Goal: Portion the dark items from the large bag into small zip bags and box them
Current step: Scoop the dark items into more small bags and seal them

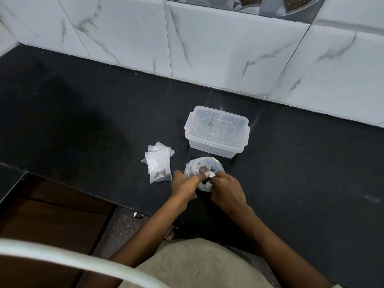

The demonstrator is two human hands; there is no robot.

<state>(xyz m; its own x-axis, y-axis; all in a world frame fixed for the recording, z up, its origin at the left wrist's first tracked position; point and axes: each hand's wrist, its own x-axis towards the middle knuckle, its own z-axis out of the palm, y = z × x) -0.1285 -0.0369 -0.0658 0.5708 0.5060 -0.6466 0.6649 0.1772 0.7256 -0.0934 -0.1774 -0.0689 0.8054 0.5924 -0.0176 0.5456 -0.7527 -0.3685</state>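
Head view: left hand (184, 185), right hand (225, 189) fingers clamped on large bag (204, 166)

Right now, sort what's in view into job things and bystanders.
Job: large bag, held by left hand and right hand; small zip bags; lidded clear box.
Bystanders: black counter, tiled wall, white rail.

wall (228, 44): glossy white marble-look tiles with grey veins, far side | bench (83, 113): black polished stone, faintly reflecting the tiles | cabinet front (52, 221): brown wood, near left below the bench edge | white curved bar (62, 256): blurred, near left corner | light: soft, even
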